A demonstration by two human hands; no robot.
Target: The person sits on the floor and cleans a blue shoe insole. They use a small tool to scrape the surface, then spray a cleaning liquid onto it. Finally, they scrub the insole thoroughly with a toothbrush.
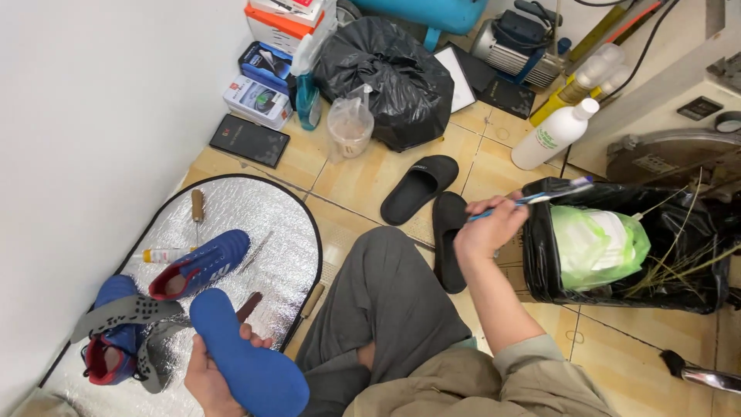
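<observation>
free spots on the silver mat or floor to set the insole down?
Bare mat: its far curve, between the awl and the blue shoe. Bare tile: between the black bag and the slides. Crowded: the mat's near-left, with the second shoe and grey insoles, beside the left hand holding the blue insole.

There was only one view, from a camera on the person's head. It looked almost straight down at the person's lap and the tiled floor (370,174) in front. The knees and arms were very close at the bottom of the picture. The white wall (100,100) filled the left side. The shiny mat (231,208) lay near, low on the left. The black bin (695,232) sat near on the right. Boxes, bottles and machines lay farther off along the top edge.
</observation>
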